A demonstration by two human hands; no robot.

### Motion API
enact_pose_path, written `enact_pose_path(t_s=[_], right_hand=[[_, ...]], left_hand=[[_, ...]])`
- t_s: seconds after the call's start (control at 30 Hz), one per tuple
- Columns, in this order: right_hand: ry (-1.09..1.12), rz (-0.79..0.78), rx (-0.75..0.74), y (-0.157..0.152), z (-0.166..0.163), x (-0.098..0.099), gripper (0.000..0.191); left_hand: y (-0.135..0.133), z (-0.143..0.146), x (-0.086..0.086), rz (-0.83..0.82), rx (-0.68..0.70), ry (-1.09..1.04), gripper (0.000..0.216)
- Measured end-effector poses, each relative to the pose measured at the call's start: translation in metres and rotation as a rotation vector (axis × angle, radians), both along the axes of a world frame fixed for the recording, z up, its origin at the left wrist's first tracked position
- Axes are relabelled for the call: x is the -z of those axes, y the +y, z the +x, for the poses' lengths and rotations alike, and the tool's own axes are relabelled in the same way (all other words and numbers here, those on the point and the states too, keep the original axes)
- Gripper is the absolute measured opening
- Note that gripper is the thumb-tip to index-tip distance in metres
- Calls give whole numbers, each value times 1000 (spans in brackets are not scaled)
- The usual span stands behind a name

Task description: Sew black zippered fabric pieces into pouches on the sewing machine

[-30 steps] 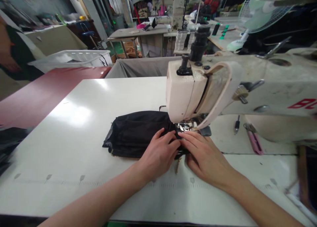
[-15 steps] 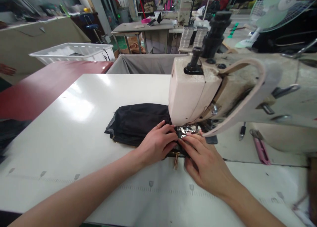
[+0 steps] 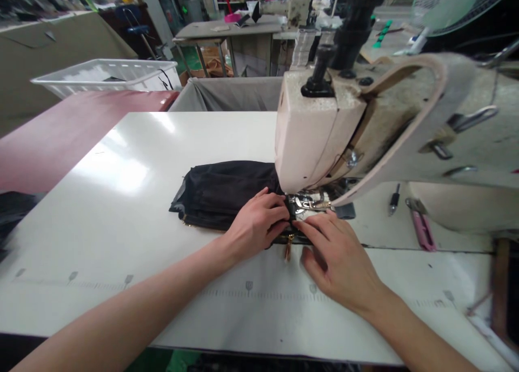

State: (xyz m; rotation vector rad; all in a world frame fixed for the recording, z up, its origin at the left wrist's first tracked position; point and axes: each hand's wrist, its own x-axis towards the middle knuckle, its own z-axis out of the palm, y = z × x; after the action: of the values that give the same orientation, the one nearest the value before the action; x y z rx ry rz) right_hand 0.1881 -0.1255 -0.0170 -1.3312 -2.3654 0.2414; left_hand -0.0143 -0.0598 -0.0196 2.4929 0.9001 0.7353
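Observation:
A black fabric pouch piece point(image 3: 227, 191) with a gold zipper along its near edge lies on the white sewing table, its right end by the presser foot point(image 3: 300, 203). My left hand point(image 3: 261, 220) is closed on that right end, fingers bent and pressed together. Just across from it, my right hand point(image 3: 334, 247) grips the same piece near the foot, index fingertip on the cloth and thumb at the near edge. Between the hands hangs the zipper pull point(image 3: 288, 247). The sewing machine head point(image 3: 312, 134) stands over the work; the fingertips partly hide the cloth there.
Pink-handled snips point(image 3: 422, 228) and a small black tool point(image 3: 393, 200) lie right of the machine. A white basket point(image 3: 105, 69) stands on the red surface point(image 3: 77, 123) at the left. Dark cloth point(image 3: 14, 212) sits at the left edge. A fan point(image 3: 450, 7) is at upper right.
The whole view has shifted slightly, so the table sits higher in the picture. Both hands stay on the black piece beside the foot, with more of the metal foot area showing between them.

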Motion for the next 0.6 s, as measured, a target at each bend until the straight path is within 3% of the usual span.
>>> enact_pose_path(t_s=[0.13, 0.37, 0.6], right_hand=[[-4, -23, -5, 2, -1, -3, 38], [-52, -94, -19, 11, 0, -15, 36], [-75, -65, -37, 17, 3, -13, 31]], left_hand=[[0, 0, -2, -34, 20, 0, 10], [-9, 6, -5, -14, -72, 11, 16], [0, -8, -3, -15, 64, 45, 19]])
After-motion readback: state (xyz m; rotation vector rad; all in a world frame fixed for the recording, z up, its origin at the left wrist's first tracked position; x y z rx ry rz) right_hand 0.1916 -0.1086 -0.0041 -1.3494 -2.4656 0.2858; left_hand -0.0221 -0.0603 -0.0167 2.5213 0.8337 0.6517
